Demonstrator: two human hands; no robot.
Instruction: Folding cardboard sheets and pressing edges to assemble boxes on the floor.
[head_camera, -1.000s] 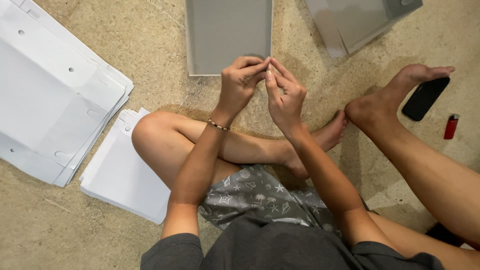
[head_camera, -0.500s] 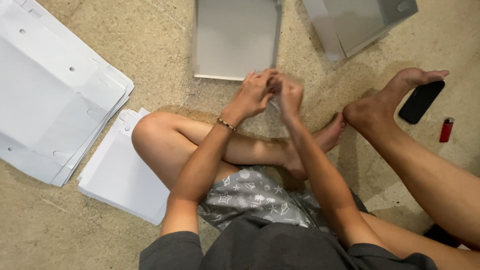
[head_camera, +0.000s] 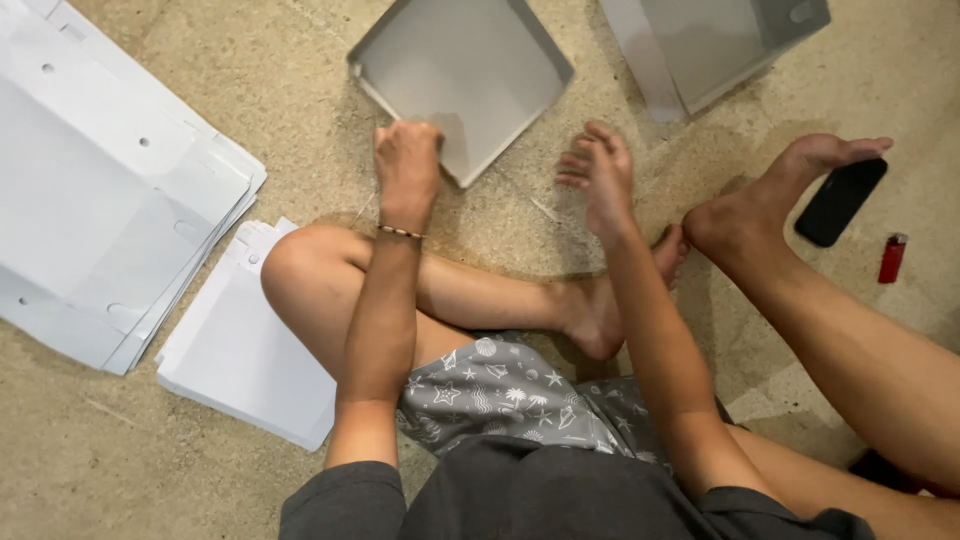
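Left hand fingers clenched on grey folded box edge; right hand fingers spread, free; white flat sheets stacked left on floor.

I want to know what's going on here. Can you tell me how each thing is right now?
Left hand: closed, gripping the corner of the grey tray.
Right hand: open, fingers spread, holding nothing.
Grey tray: on the floor, open side up.
Second grey tray: on the floor, untouched.
White sheets: stacked flat.
Phone: lying flat, screen dark.
Red lighter: lying on the floor.
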